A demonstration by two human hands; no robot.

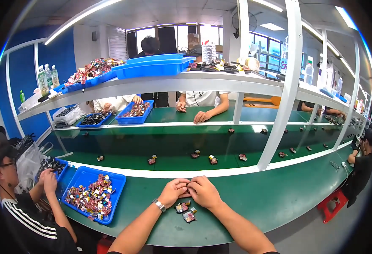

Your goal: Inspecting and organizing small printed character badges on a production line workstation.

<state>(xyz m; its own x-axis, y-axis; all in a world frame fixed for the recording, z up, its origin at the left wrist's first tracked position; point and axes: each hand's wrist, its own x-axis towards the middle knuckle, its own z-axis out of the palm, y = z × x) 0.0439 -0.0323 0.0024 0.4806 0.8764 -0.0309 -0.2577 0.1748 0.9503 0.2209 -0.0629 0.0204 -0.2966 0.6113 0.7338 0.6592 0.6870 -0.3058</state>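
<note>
Left hand (pixel 174 191) and right hand (pixel 203 192) meeting at centre of green table (pixel 253 199), fingertips pressed together, pinching a small dark part (pixel 187 194) between them. Part mostly hidden by fingers, details not readable. Wearing a metal wristwatch (pixel 159 205) on left wrist.

Lying on table just below the hands: two small packaged pieces (pixel 185 212), red/dark w/ yellow bits, close to each other, not touching the hands.

Sitting at left on same table: blue tray (pixel 116 194) holding a heap of similar small multicolour pieces. Beyond it, co-worker in black shirt w/ white stripes (pixel 25 220) handling something over a second smaller blue bin (pixel 61 166); can't tell what exactly.

Running behind a white divider strip: green conveyor belt (pixel 173 146) carrying scattered single pieces, e.g. four in a row near centre (pixel 196 156).

Facing across: two people resting hands (pixel 201 115) on far table, another blue tray (pixel 135 111) of pieces next to them. Overhead white shelf (pixel 186 82) carrying more blue trays, bottles at left end.

Sitting at far right: another person on red stool (pixel 332 205).
</note>
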